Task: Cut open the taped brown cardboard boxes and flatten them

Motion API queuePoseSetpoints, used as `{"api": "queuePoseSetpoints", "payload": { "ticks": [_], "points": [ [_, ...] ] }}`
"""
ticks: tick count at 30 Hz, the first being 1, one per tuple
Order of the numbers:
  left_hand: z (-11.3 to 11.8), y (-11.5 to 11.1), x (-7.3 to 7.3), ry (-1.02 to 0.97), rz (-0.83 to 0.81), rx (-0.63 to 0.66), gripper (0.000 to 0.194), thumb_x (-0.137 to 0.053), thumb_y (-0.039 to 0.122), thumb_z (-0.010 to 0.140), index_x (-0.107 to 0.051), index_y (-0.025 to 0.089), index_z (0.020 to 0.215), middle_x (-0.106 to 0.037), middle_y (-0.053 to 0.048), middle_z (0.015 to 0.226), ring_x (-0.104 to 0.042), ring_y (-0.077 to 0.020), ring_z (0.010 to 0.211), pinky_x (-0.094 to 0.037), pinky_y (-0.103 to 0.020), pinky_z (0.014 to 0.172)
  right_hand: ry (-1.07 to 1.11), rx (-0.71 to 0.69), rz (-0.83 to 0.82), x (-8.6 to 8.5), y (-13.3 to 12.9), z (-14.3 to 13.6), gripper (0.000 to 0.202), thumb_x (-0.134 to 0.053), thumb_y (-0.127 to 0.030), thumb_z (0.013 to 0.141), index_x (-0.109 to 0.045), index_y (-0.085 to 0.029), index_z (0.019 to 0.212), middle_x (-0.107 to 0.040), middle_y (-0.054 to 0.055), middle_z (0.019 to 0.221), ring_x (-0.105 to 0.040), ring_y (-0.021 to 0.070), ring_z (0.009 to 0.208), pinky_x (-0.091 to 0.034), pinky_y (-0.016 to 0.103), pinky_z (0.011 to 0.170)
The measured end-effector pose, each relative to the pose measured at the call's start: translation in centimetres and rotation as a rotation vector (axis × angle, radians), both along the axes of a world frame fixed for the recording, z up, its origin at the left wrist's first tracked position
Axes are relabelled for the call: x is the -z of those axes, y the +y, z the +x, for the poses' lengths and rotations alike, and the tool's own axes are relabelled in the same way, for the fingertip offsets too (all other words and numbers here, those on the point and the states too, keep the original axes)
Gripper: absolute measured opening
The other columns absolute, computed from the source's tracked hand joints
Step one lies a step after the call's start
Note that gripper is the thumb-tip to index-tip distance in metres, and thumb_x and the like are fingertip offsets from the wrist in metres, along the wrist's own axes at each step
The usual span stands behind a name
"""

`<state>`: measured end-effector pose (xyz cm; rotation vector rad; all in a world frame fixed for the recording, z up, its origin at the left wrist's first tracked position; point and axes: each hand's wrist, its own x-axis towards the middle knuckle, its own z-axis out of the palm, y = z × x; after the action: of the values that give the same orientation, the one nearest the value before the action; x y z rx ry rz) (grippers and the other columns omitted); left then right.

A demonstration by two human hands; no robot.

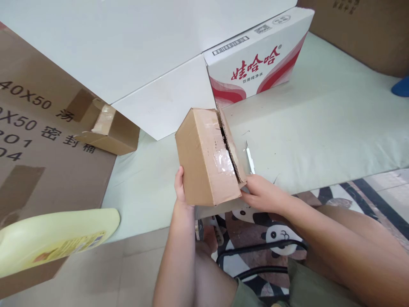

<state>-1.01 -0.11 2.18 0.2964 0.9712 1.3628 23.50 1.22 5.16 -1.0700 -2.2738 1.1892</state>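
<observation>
Between my hands a small brown cardboard box (196,157) is held tilted above the front part of the cloth-covered table. Clear tape shines on one face, and a dark gap runs along the flap at its right edge. My left hand (180,187) grips the box's lower left side, its thumb along the outside and the other fingers hidden behind. My right hand (260,192) pinches the lower right corner by the flap. Just beyond the right hand a utility knife (250,160) lies on the cloth with its blade showing.
A white and red carton (255,70) and a large white box (143,42) stand at the back. Another small opened cardboard box (118,132) sits left, beside a big printed carton (47,140). A pale yellow bottle (60,234) is at front left. The pale green cloth (335,128) covers the table.
</observation>
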Motion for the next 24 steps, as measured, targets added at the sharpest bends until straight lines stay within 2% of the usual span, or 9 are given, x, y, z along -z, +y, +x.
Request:
{"api": "queuePoseSetpoints", "payload": {
  "ticks": [6, 24],
  "points": [
    [-0.06, 0.02, 0.16, -0.001, 0.013, 0.002, 0.050, -0.060, 0.057, 0.087, -0.068, 0.020, 0.120, -0.077, -0.006, 0.109, -0.072, -0.0271, 0.100, -0.055, -0.042, 0.093, -0.029, -0.045, -0.016, -0.09, 0.03, -0.13, 0.023, -0.048, -0.022, 0.089, -0.072, -0.022, 0.086, -0.076, 0.006, 0.092, -0.072, 0.0260, 0.087, -0.054, 0.031, 0.077],
    [0.18, 0.13, -0.19, 0.003, -0.020, -0.022, 0.048, -0.062, 0.055, 0.085, -0.069, 0.020, 0.117, -0.078, -0.006, 0.107, -0.072, -0.0261, 0.095, -0.057, -0.042, 0.087, -0.071, -0.056, -0.029, -0.01, 0.15, 0.01, 0.022, -0.051, -0.021, 0.087, -0.073, -0.022, 0.086, -0.076, 0.006, 0.086, -0.070, 0.0251, 0.081, -0.052, 0.030, 0.072]
  ]
}}
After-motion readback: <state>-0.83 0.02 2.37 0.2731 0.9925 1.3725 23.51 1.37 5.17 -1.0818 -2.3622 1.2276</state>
